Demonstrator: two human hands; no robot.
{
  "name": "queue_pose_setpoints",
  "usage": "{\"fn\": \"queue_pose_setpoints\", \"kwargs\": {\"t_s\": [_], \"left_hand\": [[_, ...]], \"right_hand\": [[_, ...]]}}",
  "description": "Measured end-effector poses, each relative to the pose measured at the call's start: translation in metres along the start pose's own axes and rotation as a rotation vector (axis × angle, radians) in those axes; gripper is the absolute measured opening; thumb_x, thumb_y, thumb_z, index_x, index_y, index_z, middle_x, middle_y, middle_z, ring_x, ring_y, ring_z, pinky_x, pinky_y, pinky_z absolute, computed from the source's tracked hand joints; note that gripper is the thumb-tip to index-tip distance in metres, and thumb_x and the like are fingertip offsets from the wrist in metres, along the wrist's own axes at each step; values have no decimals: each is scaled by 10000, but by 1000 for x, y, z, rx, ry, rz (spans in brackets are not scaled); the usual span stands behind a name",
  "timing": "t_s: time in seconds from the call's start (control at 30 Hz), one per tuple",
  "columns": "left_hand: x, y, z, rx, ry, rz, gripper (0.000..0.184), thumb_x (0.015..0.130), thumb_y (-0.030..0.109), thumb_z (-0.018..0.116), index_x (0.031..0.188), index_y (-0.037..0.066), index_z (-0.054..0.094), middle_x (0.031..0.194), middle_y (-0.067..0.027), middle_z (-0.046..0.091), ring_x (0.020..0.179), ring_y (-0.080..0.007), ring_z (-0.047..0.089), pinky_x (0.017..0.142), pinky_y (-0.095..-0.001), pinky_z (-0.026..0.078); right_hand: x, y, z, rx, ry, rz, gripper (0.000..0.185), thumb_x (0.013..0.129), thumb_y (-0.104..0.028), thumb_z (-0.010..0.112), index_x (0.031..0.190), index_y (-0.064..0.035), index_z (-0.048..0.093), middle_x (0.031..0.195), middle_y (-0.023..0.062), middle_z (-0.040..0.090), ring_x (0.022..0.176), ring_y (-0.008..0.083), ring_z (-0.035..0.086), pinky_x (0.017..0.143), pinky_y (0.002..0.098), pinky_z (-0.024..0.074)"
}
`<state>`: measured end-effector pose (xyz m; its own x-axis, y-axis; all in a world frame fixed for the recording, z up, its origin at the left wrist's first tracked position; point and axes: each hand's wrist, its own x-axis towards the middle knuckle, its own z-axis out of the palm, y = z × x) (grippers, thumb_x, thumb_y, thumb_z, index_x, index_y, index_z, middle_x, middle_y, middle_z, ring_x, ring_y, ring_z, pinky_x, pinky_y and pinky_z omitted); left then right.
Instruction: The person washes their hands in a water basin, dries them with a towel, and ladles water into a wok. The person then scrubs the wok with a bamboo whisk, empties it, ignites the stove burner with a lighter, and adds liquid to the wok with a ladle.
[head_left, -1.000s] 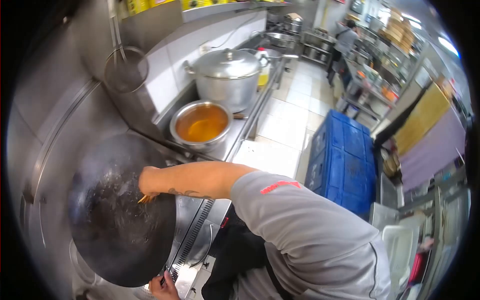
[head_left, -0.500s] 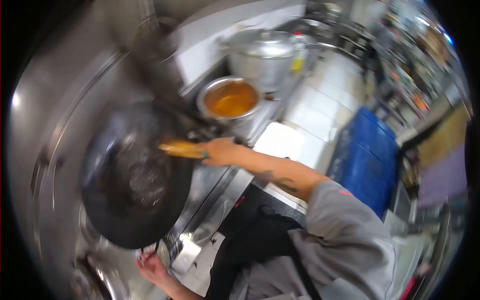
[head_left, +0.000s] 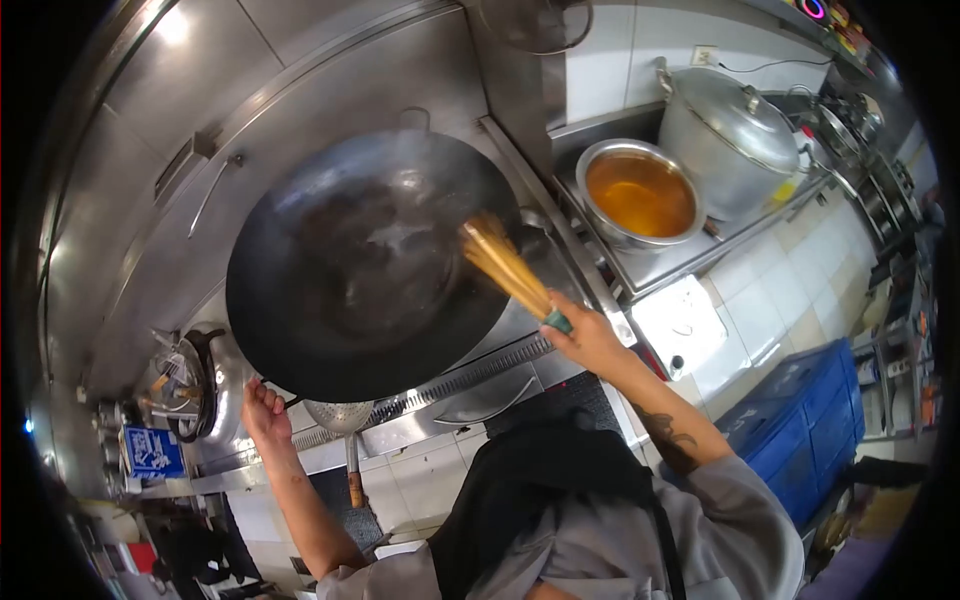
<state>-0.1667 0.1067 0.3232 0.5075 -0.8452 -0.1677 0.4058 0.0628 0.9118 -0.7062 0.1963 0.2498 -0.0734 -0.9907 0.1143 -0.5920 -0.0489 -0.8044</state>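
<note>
A large dark wok (head_left: 400, 370) sits on the steel range, tilted a little, with some liquid shining in its bottom. My left hand (head_left: 266, 412) is closed at the near-left rim, fingers curled around the wok's small handle. In my right hand (head_left: 592, 340) is a bamboo wok brush (head_left: 505, 268), gripped by its green-bound end. The brush's bristles hang over the right part of the wok and are slightly blurred, so I cannot tell whether they touch it.
Right of the wok stand a steel bowl of orange liquid (head_left: 640, 195) and a big lidded pot (head_left: 725, 140). A strainer (head_left: 340, 415) with a wooden handle lies at the range's front edge. Blue bins (head_left: 790, 425) stand on the floor at right.
My view has swung, putting the wok nearer the middle. The right hand has drawn the brush back toward the wok's near right side. My left hand has closed at the wok handle.
</note>
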Motion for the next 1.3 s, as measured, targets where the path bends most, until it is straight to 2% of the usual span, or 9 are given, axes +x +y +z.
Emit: {"fn": "queue_pose_setpoints", "kwargs": {"t_s": [0.13, 0.33, 0.43, 0.53, 0.57, 0.77, 0.87, 1.07, 1.3], "left_hand": [[-7, 11, 9, 36, -28, -3, 180, 1000, 200, 573, 860, 86, 584, 633, 53, 404, 478, -63, 296, 415, -244, 245], [1, 59, 50, 56, -96, 49, 187, 995, 207, 595, 846, 94, 589, 633, 56, 427, 473, -60, 318, 395, -232, 241], [-20, 88, 97, 62, -119, 94, 191, 996, 197, 594, 837, 94, 569, 641, 51, 420, 479, -60, 326, 395, -232, 251], [-20, 101, 130, 70, -206, 125, 193, 993, 183, 595, 831, 92, 544, 658, 44, 414, 487, -60, 325, 397, -234, 256], [-23, 106, 141, 78, -216, 135, 190, 993, 179, 594, 834, 90, 539, 663, 42, 410, 489, -61, 326, 397, -234, 257], [-43, 127, 210, 112, -262, 202, 176, 993, 150, 582, 839, 89, 522, 675, 33, 403, 494, -68, 330, 403, -237, 259], [-58, 136, 248, 121, -313, 238, 177, 988, 132, 582, 831, 92, 511, 671, 28, 403, 494, -71, 334, 407, -244, 264], [-86, 144, 313, 119, -379, 279, 199, 958, 90, 614, 805, 102, 487, 660, 24, 397, 485, -76, 336, 414, -255, 274], [-113, 138, 351, 75, -450, 326, 235, 933, 70, 647, 775, 103, 476, 659, 18, 409, 492, -79, 344, 430, -263, 278]], "right_hand": [[10, 35, 6, -124, 106, -63, 655, 888, -300, 705, 1438, -46, 455, 975, 275, 658, 867, 422, 680, 766, 465, 552], [12, 43, 5, 48, 40, 5, 686, 899, -298, 691, 1461, -12, 421, 983, 295, 667, 905, 419, 687, 787, 446, 546], [12, 32, -5, 268, -34, 249, 706, 903, -314, 695, 1469, -1, 412, 954, 290, 678, 894, 379, 701, 787, 408, 539], [18, 58, 2, 268, 52, 136, 728, 898, -328, 705, 1472, 6, 407, 899, 262, 689, 810, 316, 708, 752, 372, 535], [22, 73, 11, 305, 136, 23, 735, 892, -330, 709, 1472, 7, 408, 885, 247, 694, 779, 298, 703, 750, 359, 537], [27, 76, -1, 338, 54, 92, 732, 893, -334, 700, 1474, -4, 401, 926, 238, 700, 822, 310, 703, 767, 356, 532], [33, 104, 21, 260, 222, -106, 707, 902, -336, 686, 1473, -24, 407, 875, 216, 698, 760, 307, 700, 717, 357, 530], [34, 92, 7, 356, 178, 25, 698, 918, -330, 662, 1486, -33, 386, 813, 197, 690, 705, 308, 697, 682, 377, 534], [36, 66, -13, 347, 159, 172, 763, 913, -334, 663, 1485, 53, 338, 762, 189, 682, 634, 288, 685, 660, 370, 541]]}}
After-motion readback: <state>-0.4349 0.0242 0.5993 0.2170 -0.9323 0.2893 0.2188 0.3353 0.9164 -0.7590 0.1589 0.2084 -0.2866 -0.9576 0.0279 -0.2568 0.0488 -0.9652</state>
